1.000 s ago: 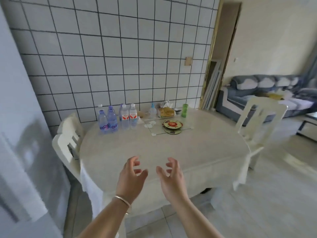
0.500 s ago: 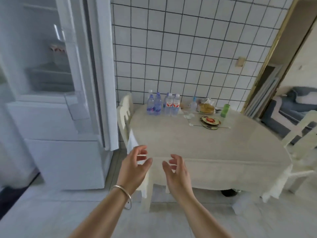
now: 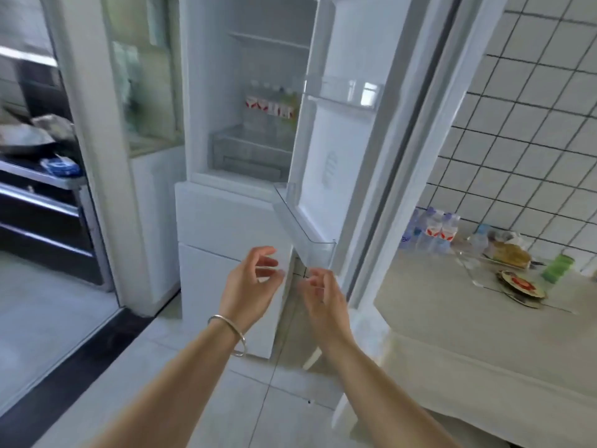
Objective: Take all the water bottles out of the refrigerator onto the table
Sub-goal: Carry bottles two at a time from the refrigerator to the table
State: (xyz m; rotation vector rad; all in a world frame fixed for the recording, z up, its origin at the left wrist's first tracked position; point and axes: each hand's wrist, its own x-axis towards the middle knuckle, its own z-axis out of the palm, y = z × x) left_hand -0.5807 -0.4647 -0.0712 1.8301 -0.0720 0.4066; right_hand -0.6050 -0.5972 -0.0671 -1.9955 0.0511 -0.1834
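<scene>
Both empty: left hand [image 3: 255, 279] and right hand [image 3: 323, 294] raised below the fridge [image 3: 226, 221] shelf, fingers loosely curled. Bottles [image 3: 271, 106] packed tight on that shelf, more bottles [image 3: 431, 229] on the table [image 3: 452, 318] right of the fridge. Likely to topple neighbours if grabbed carelessly. Open door [image 3: 339, 140] and its bin [image 3: 303, 221] crowding the reach from the right.

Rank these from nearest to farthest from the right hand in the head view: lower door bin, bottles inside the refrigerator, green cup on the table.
From the right hand:
1. Lower door bin, just above.
2. Green cup, far right on the table.
3. Refrigerator bottles, up inside.
</scene>
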